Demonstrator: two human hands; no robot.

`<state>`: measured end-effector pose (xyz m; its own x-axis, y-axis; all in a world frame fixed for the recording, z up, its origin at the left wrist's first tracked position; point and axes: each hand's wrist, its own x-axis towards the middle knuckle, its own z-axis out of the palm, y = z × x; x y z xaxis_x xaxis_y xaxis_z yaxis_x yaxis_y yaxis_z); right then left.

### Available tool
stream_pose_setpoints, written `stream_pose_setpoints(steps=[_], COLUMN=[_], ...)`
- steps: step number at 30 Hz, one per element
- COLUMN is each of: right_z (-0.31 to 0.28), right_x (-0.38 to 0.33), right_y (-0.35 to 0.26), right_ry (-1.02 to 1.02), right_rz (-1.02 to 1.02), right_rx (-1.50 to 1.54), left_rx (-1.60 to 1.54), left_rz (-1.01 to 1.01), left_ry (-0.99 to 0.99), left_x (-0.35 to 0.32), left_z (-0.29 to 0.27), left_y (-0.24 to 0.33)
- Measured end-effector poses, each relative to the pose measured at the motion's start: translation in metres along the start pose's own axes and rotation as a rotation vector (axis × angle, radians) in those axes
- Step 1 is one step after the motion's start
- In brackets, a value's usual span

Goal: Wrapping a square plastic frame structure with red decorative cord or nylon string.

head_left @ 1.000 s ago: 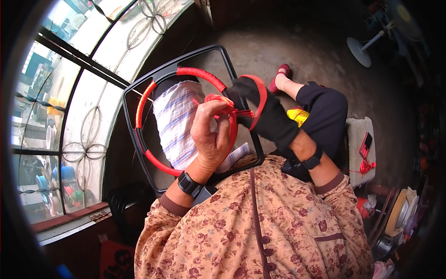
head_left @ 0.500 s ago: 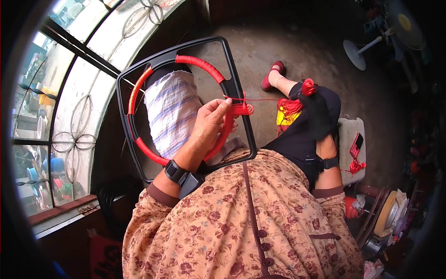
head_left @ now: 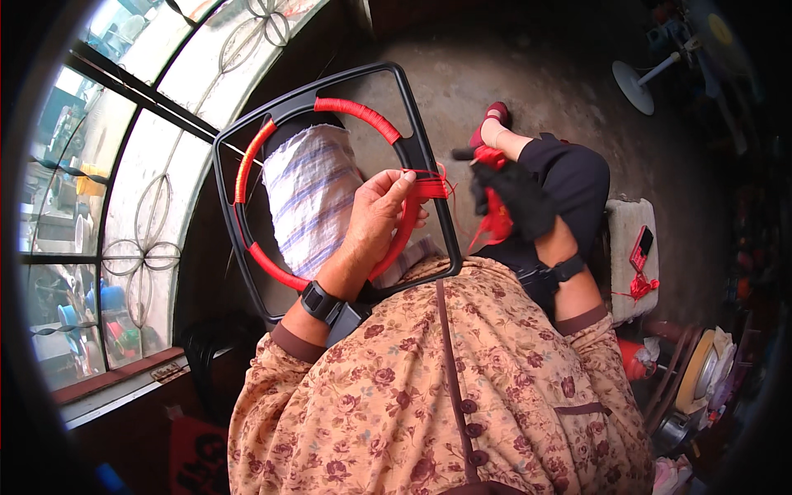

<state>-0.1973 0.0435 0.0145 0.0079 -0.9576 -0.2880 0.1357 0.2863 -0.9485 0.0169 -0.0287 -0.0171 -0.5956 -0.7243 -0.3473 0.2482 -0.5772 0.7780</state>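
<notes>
A black rectangular frame [head_left: 450,235] with a round inner ring rests over my left thigh. Stretches of the ring are wrapped in red cord [head_left: 359,113], with bare black parts between. My left hand [head_left: 381,210] is closed at the ring's right side, thumb and fingertip pinching the red cord beside a wrapped band [head_left: 427,189] that meets the frame's side bar. My right hand [head_left: 528,202], in a black glove and blurred, is closed around a bundle of red cord [head_left: 495,221] just right of the frame. Loose cord loops stand up near the band.
A striped cloth [head_left: 309,198] covers my left thigh inside the ring. To the right, a pale block seat [head_left: 623,272] carries a red phone [head_left: 640,246] and a small red cord tangle [head_left: 639,286]. A barred window [head_left: 140,223] stands at left, a fan base [head_left: 634,89] at far right.
My right hand has swung left from over my right knee toward the frame, bringing the cord bundle. The cord stretched between has gone slack. My left hand keeps its pinch.
</notes>
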Motion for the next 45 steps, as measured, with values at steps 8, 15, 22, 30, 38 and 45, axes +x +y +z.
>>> stream_pose_setpoints(steps=[8,15,22,30,38,45], right_z=[-0.006,-0.002,-0.005,-0.296,-0.056,0.043], right_x=[0.003,0.036,0.012,-0.059,0.016,0.027], right_y=[0.029,0.046,0.032,0.082,-0.036,-0.036], right_ry=[-0.003,-0.183,0.194,0.911,0.887,0.336], right_rz=[-0.029,-0.230,-0.075,-0.423,-0.525,-1.072], right_rx=[0.252,0.974,0.514,0.765,-0.271,-1.037], left_rx=[-0.161,-0.157,-0.126,-0.053,-0.033,0.066], left_rz=[0.047,-0.039,-0.083,-0.037,0.070,0.399], left_ry=[0.078,-0.005,0.019,-0.019,0.105,0.198], left_x=[-0.003,-0.002,0.000,0.003,0.003,0.003], left_z=[0.003,-0.001,-0.002,0.004,0.001,-0.004], left_y=[0.005,0.006,0.002,0.004,0.005,0.003])
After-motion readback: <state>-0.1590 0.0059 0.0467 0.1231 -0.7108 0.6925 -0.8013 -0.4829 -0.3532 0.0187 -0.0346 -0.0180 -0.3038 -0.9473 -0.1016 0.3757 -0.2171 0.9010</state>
